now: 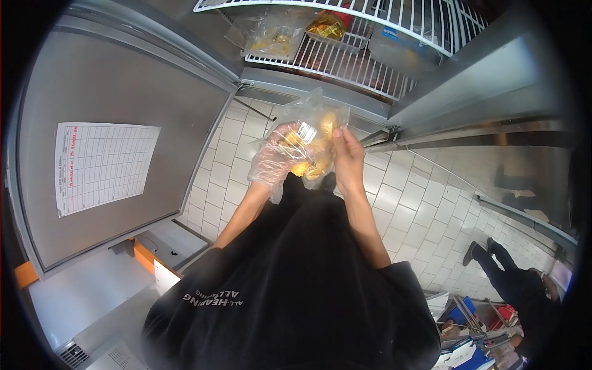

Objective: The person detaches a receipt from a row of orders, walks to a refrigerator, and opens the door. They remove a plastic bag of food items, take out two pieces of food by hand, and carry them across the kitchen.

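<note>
A clear plastic bag (319, 126) with yellow food pieces inside and a small white printed label hangs in front of my body, over the tiled floor. My left hand (271, 161), in a loose see-through plastic glove, is closed around the bag's left side; its fingers partly show through the film. My bare right hand (349, 154) pinches the bag's right edge between thumb and fingers. What kind of food the yellow pieces are, I cannot make out.
An open fridge door (185, 80) with a paper chart (105, 166) stands at left. Ahead, white wire shelves (333, 61) hold bagged food and a container (404, 49). Another steel door (493, 148) is at right. A person in dark clothes (524, 290) stands at lower right near cluttered shelving.
</note>
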Demonstrator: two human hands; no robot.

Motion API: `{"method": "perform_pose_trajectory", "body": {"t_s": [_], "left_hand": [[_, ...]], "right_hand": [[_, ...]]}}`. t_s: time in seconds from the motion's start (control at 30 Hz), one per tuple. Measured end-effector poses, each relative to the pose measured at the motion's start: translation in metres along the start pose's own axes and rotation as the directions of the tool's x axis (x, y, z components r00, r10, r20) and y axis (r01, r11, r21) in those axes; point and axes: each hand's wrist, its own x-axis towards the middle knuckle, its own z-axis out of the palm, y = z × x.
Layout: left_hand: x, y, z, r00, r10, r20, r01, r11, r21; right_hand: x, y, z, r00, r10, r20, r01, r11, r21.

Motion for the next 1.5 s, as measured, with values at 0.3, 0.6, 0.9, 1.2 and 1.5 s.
{"method": "perform_pose_trajectory", "body": {"t_s": [0.3, 0.6, 0.9, 1.2, 1.5], "left_hand": [[0.0, -0.004, 0.003, 0.999, -0.035, -0.007, 0.032, 0.964, -0.263], [-0.004, -0.01, -0.001, 0.999, 0.017, 0.034, -0.012, 0.99, -0.141], [-0.007, -0.008, 0.005, 0.986, -0.047, 0.162, 0.11, 0.907, -0.406], [-0.018, -0.02, 0.005, 0.965, -0.182, 0.188, 0.259, 0.761, -0.595], [-0.017, -0.017, 0.001, 0.951, -0.209, 0.23, 0.306, 0.763, -0.569]], "right_hand": [[0.0, -0.011, 0.005, 0.993, -0.089, -0.076, 0.079, 0.989, -0.128], [0.02, -0.015, -0.009, 0.982, -0.19, 0.018, 0.19, 0.973, -0.13], [0.023, -0.026, 0.0, 0.985, -0.055, -0.161, 0.039, 0.994, -0.103], [0.022, -0.017, -0.002, 0.936, -0.291, -0.198, 0.175, 0.873, -0.455], [0.008, -0.016, 0.006, 0.986, -0.119, -0.118, 0.112, 0.992, -0.062]]}}
